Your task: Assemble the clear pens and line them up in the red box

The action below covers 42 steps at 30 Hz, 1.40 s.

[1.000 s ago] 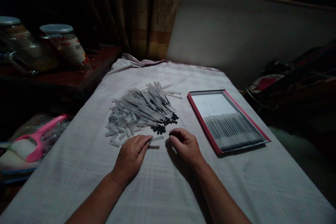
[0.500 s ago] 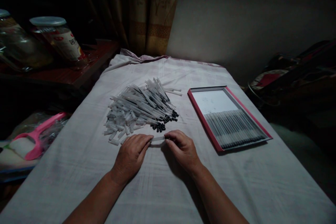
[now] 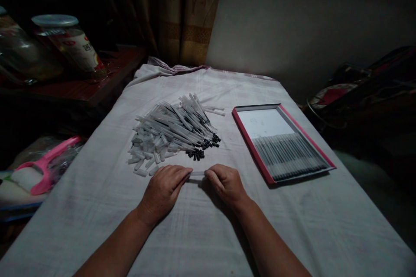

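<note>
Between my two hands stretches a translucent pen barrel (image 3: 196,173), held level just above the cloth. My left hand (image 3: 165,186) pinches its left end, and my right hand (image 3: 225,181) is closed around the other end; the fingers hide both tips. Beyond my left hand lies a pile of clear pen barrels (image 3: 159,123), some with dark refills. Clear pen caps (image 3: 143,156) are heaped at its near left side, and small black plugs (image 3: 195,154) lie just past my fingers. To the right, a shallow red-edged box (image 3: 256,156) holds a row of pens (image 3: 289,156).
A pale checked cloth (image 3: 182,233) covers the table. At the left stand a lidded jar (image 3: 73,47) on a dark red cabinet (image 3: 113,69) and, lower, a pink-handled item (image 3: 48,164). A curtain (image 3: 191,13) and a grey panel (image 3: 260,26) are behind the table.
My right fingers have closed more tightly around the right end of the pen barrel, and that hand is turned slightly. My left hand keeps its grip. The view has shifted slightly.
</note>
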Available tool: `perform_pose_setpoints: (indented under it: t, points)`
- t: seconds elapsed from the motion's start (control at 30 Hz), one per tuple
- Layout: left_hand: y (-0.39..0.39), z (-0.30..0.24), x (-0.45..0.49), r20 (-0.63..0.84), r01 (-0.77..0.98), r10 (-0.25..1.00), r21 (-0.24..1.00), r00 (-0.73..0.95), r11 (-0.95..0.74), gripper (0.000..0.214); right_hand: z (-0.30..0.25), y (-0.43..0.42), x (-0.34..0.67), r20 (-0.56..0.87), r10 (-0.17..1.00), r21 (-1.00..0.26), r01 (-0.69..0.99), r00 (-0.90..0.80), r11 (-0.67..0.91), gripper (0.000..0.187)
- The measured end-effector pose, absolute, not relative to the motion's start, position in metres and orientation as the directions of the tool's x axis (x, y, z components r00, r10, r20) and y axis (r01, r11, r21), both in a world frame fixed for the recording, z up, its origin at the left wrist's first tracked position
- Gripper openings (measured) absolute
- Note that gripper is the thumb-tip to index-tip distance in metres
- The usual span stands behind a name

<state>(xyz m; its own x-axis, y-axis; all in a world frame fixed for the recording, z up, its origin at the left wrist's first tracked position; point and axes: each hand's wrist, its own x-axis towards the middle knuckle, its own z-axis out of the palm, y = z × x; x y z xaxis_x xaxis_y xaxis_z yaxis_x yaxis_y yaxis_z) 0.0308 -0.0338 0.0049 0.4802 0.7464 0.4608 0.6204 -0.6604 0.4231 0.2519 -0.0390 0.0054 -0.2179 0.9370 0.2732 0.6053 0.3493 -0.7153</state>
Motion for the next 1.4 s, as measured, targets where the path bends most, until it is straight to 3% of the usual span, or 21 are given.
perform_pose_setpoints:
  t: [0.13,0.3,0.47,1.4]
  points:
    - [-0.0334,0.0039,0.0316,0.470,0.616,0.756,0.447,0.455,-0.649,0.023,0.0064,-0.0417,0.2525,0.221,0.958,-0.786,0.548,-0.182,0.286,0.017]
    - [-0.0327,0.0043,0.0313,0.471,0.620,0.759,0.448,0.449,-0.644,0.025,0.0089,-0.0435,0.2520,0.254,0.949,-0.791,0.524,-0.188,0.316,0.015]
    - [-0.0329,0.0044,0.0313,0.476,0.619,0.756,0.444,0.449,-0.648,0.023,0.0082,-0.0432,0.2515,0.251,0.947,-0.745,0.585,-0.200,0.321,0.016]
    - [-0.0337,0.0047,0.0315,0.463,0.631,0.758,0.431,0.459,-0.645,0.022,0.0043,-0.0434,0.2545,0.301,0.924,-0.738,0.557,-0.235,0.381,0.016]
